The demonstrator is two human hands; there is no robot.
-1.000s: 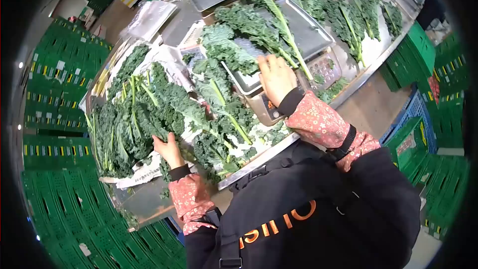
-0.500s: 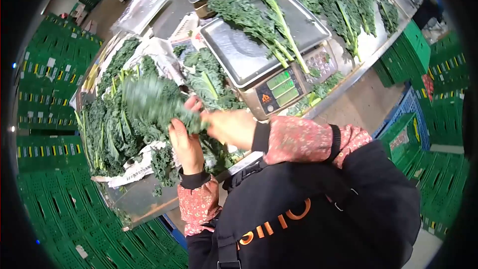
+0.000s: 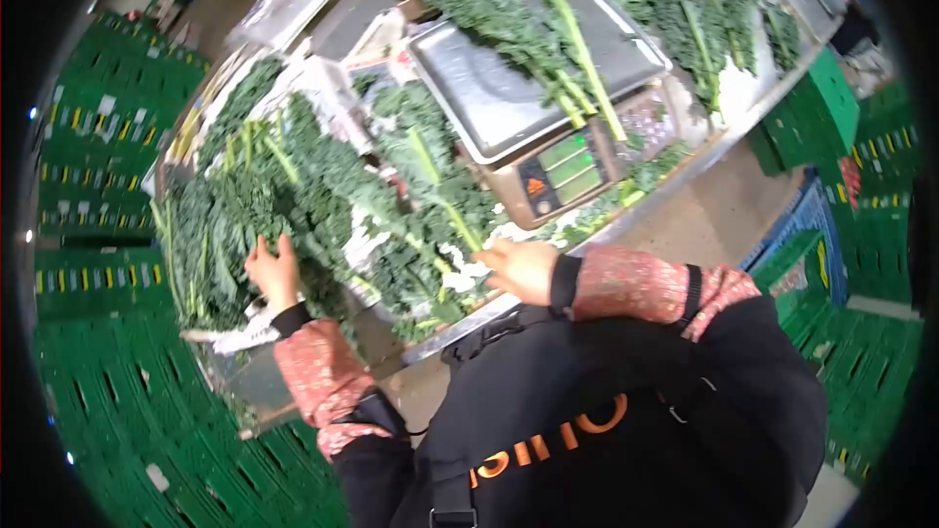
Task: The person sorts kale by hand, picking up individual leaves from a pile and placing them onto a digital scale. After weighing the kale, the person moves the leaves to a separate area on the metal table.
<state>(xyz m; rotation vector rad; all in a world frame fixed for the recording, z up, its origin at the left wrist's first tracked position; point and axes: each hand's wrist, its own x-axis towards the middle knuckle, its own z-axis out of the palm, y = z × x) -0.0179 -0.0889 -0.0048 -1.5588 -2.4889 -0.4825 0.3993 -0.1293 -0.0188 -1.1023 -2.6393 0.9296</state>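
Note:
At the pile of dark green kale [image 3: 220,225] on the left of the table, my left hand [image 3: 275,272] has thumb and fingers apart, its tips touching the leaves. My right hand [image 3: 523,268] is by the table's front edge, fingers loosely stretched and holding nothing that I can see. Just beyond its fingertips is the end of a pale kale stem [image 3: 460,225]; whether they touch, I cannot tell. Crumpled white paper or plastic [image 3: 460,274] shows among the leaves. More kale [image 3: 528,34] lies across the metal pan of a weighing scale [image 3: 479,103] with lit green displays.
Loose kale leaves [image 3: 699,39] lie at the table's right. Clear plastic bags [image 3: 289,5] are at the back left. Stacked green crates [image 3: 108,284] stand left of the table, more green crates [image 3: 807,108] on the right. The table's metal front edge [image 3: 675,171] runs close to my body.
The kale bunch blurred in motion between my hands is no longer held. My left hand has moved left to the pile, my right hand rightward and down. My view has shifted slightly.

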